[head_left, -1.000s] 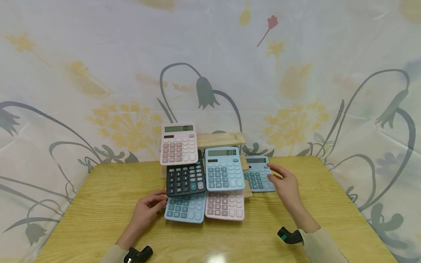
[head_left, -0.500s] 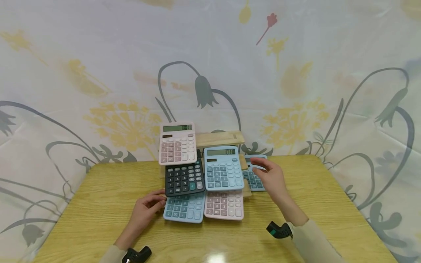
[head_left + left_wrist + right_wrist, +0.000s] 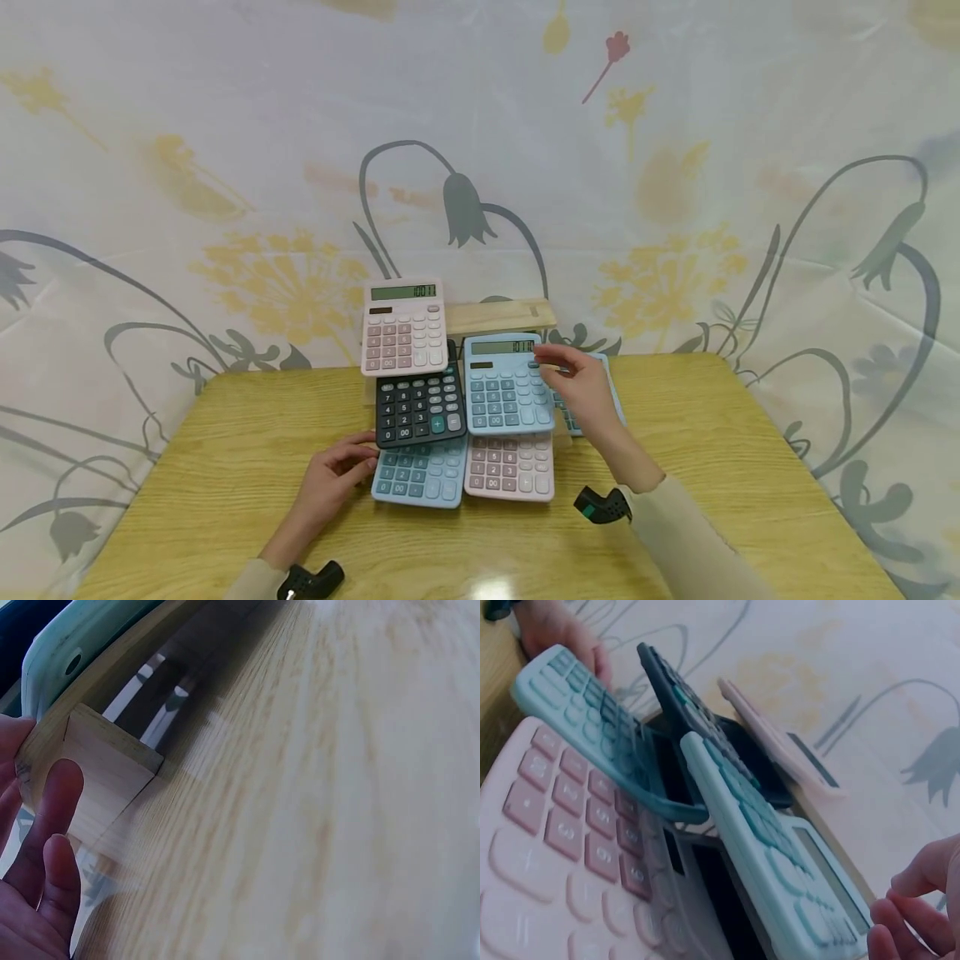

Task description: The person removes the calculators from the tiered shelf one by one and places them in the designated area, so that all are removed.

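My right hand is at the upper right edge of a light blue calculator on the middle tier. In the right wrist view its loosely bent fingers lie right at that calculator's display-end corner. Low on the left, my left hand rests beside another blue calculator, fingertips at its left edge. The left wrist view shows those fingers by the end of a wooden rack. Left of the middle blue calculator leans a black calculator, with a pink calculator above it.
Bottom right on the rack is a second pink calculator. Behind my right hand, another blue calculator lies partly hidden. The rack's bare top shelf shows at the back. A patterned cloth hangs behind the wooden table.
My right hand has moved left, away from the far-right blue calculator and over to the right edge of the middle one. My left hand has stayed in place.
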A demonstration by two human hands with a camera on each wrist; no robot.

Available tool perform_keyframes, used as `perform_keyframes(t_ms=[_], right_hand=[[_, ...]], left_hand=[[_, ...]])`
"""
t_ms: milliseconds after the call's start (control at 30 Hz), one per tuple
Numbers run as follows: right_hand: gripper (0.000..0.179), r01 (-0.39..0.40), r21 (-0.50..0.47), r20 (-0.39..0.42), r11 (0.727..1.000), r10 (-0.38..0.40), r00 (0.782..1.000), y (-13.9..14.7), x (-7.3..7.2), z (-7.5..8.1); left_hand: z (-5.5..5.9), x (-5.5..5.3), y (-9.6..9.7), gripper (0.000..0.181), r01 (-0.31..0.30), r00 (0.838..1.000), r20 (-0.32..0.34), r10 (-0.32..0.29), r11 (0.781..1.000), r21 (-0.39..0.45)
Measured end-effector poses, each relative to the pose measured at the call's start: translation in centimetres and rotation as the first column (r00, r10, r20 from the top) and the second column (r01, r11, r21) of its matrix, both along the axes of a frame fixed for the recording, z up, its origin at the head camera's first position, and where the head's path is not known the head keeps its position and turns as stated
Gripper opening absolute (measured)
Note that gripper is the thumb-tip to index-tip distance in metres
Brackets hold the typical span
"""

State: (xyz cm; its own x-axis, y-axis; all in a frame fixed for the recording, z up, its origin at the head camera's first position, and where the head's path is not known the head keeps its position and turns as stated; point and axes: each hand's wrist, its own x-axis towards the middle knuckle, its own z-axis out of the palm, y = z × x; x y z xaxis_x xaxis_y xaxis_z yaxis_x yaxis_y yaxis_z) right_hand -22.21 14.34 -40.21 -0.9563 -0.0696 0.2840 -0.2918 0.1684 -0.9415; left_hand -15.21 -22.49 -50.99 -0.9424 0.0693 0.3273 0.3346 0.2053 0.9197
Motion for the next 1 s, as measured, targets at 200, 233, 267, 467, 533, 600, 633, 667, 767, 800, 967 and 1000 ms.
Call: perform_keyframes(t_ms=[200,233,267,467,533,600,633,667,767,800,967,1000], right_hand=[[0.03,-0.045,-0.021,-0.006,0.999,0.045,0.999,-1.9,-0.7,0.5],[0.03,-0.054,-0.018,-0.004,0.998,0.054,0.999,-2.2,-0.8,0.5],[0.03,-0.063,-0.009,-0.003,0.998,0.063,0.998,-2.4,-0.9,0.6],[0.029,-0.085,0.079,0.008,0.993,0.085,0.996,-3.8,-1.6,0.8],[0.029,-0.094,0.09,0.01,0.992,0.093,0.996,-4.2,-1.8,0.7],[0.029,-0.103,0.088,0.007,0.991,0.103,0.995,-4.7,-2.0,0.8],[0.028,-0.106,0.091,0.007,0.99,0.105,0.994,-4.8,-2.0,0.8],[0.028,-0.108,0.095,0.005,0.99,0.108,0.994,-5.0,-2.0,0.8],[0.028,-0.128,0.093,0.01,0.987,0.127,0.992,-5.6,-2.1,0.8],[0.028,-0.138,0.091,0.018,0.986,0.137,0.99,-5.8,-2.1,0.9],[0.029,-0.178,0.114,0.025,0.977,0.176,0.984,-6.7,-2.3,1.0],[0.028,-0.178,0.126,0.022,0.976,0.176,0.984,-6.9,-2.3,1.0]], left_hand=[[-0.1,0.0,-0.1,0.008,0.009,1.0,-0.018,-0.009,1.0,-0.001],[-0.1,0.0,-0.1,0.008,0.01,1.0,-0.019,-0.01,1.0,-0.001],[-0.1,0.0,-0.1,0.008,0.011,1.0,-0.02,-0.011,1.0,-0.001],[-0.2,0.0,-0.1,0.008,0.007,1.0,-0.02,-0.008,1.0,-0.014],[-0.2,0.0,-0.1,0.008,0.005,1.0,-0.018,-0.005,1.0,-0.017],[-0.2,0.0,-0.1,0.008,0.003,1.0,-0.019,-0.003,1.0,-0.015],[-0.2,0.0,-0.1,0.008,0.003,1.0,-0.019,-0.003,1.0,-0.014],[-0.2,0.0,-0.1,0.008,0.004,1.0,-0.019,-0.004,1.0,-0.012],[-0.1,0.0,-0.1,0.008,0.005,1.0,-0.02,-0.005,1.0,-0.01],[-0.1,0.0,-0.1,0.008,0.005,1.0,-0.021,-0.005,1.0,-0.01],[-0.1,0.0,-0.1,0.008,0.007,1.0,-0.015,-0.007,1.0,-0.013],[-0.1,0.0,-0.1,0.008,0.008,1.0,-0.015,-0.008,1.0,-0.014]])
